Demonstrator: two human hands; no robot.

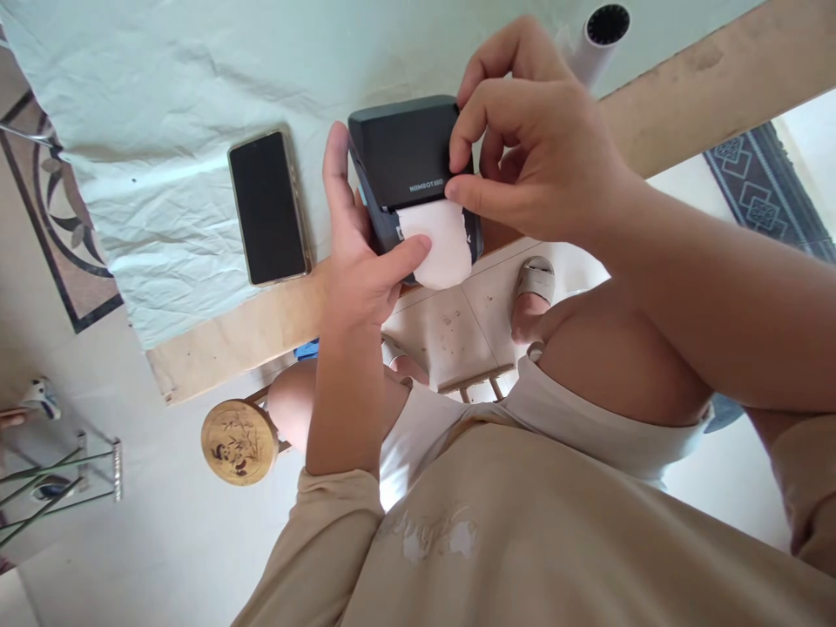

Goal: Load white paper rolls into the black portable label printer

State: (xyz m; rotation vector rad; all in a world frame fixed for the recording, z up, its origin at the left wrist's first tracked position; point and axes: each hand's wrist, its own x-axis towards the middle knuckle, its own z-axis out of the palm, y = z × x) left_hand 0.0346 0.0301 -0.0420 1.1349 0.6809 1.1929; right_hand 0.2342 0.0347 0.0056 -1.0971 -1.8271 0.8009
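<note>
My left hand (366, 235) is wrapped round a black label printer (405, 152) marked NIIMBOT, gripping it from the left side. A white paper strip (441, 248) hangs out of the printer's front slot, and my left thumb presses on it. My right hand (522, 139) is at the printer's right edge. Its thumb and forefinger are curled against the lid's front corner; whether anything small is pinched between them is hidden. A phone (269, 209) with a dark screen lies on the cloth to the left of the printer.
A pale green cloth (163, 104) covers the wooden table (228, 322). At the upper right stands a white tube (601, 43) with a dark opening. A round wooden stool (239, 441) is below the table, and a folding metal frame (65, 488) stands at lower left.
</note>
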